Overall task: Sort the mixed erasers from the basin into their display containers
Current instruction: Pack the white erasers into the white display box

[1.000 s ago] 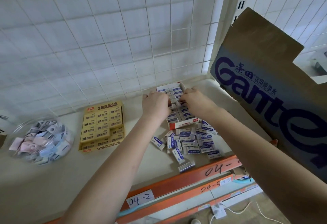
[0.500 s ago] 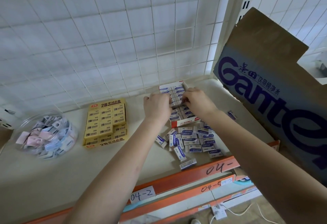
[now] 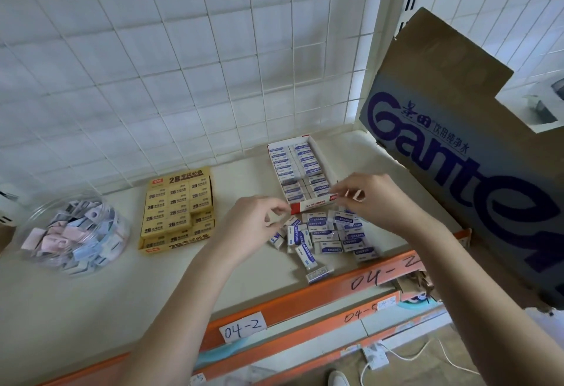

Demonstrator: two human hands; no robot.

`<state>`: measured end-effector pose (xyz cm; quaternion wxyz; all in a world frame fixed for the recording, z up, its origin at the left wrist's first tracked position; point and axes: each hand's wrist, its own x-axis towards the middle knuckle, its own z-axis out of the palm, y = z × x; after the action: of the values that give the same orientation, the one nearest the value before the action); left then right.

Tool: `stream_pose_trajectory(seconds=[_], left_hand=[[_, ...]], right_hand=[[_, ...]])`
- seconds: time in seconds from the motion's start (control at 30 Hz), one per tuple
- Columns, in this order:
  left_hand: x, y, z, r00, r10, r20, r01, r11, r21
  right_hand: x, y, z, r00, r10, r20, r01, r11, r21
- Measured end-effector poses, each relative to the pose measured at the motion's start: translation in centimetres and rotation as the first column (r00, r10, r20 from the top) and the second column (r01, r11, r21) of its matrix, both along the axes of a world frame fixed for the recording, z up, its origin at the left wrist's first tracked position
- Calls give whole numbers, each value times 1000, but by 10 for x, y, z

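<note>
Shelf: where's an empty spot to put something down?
The biggest bare patch of shelf lies between the clear bowl, the yellow eraser box and the orange front edge. A narrower strip runs between the yellow eraser box and the white eraser box. It's crowded in front of that box: loose erasers, plus the left hand and right hand.

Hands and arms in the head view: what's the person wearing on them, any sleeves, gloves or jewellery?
The left hand and right hand are bare: no gloves, rings, watch or bracelet show. Both forearms are uncovered down to the picture's edge, so no sleeve is in view.
</note>
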<state>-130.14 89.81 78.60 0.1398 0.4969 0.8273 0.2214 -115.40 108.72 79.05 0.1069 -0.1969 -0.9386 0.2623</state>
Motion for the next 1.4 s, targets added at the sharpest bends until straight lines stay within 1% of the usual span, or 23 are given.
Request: stream_pose_trajectory(seconds=[0.07,0.13,0.23,0.3,0.37,0.47,0.63,0.73,0.83,0.97,1.07,1.17,1.27,1.33,1.4], left_hand=[[1,-2,-6,994,-112,0,111,989,-96],[2,-1,-9,981,-195,3,193,969,-151],[5,1,-10,970,-240,-24,232,956,-179],[4,2,-11,970,-238,-48,224,953,-202],[3,1,-12,972,-215,-96,192,960,-202],[0,-4,-14,977,-153,-148,127,977,-170],[1,-12,-7,992,-27,-125,22,999,-37],[3,-8,2,992,38,-124,-32,998,53],[3,3,9,989,77,-126,-65,994,93],[-6,24,13,981,118,-156,-101,989,112],[-14,44,9,973,146,-178,-121,983,140],[-19,64,2,952,154,-266,-148,988,42],[-23,76,-3,920,123,-371,-162,984,-75],[-26,79,-5,912,122,-392,-174,979,-101],[-28,80,-7,908,134,-397,-187,978,-97]], right_hand=[[6,-1,-8,995,31,90,-35,998,45],[9,-3,-14,991,45,123,-55,995,80],[10,-8,-20,996,22,89,-30,996,86],[11,-12,-21,993,21,114,-32,995,93],[14,-15,-22,989,29,143,-47,991,123],[18,-17,-24,990,39,138,-58,988,141],[17,-19,-23,993,74,96,-83,992,100],[11,-19,-18,997,72,6,-73,996,59],[2,-13,-9,993,51,-104,-48,998,27],[-14,0,6,991,6,-133,-2,1000,28],[-30,10,13,995,-13,-96,17,999,33],[-48,15,14,1000,9,-24,-7,996,89],[-61,17,8,994,12,110,-32,983,179],[-64,16,4,983,-17,182,-29,968,248],[-67,15,-1,975,-25,219,-43,953,301]])
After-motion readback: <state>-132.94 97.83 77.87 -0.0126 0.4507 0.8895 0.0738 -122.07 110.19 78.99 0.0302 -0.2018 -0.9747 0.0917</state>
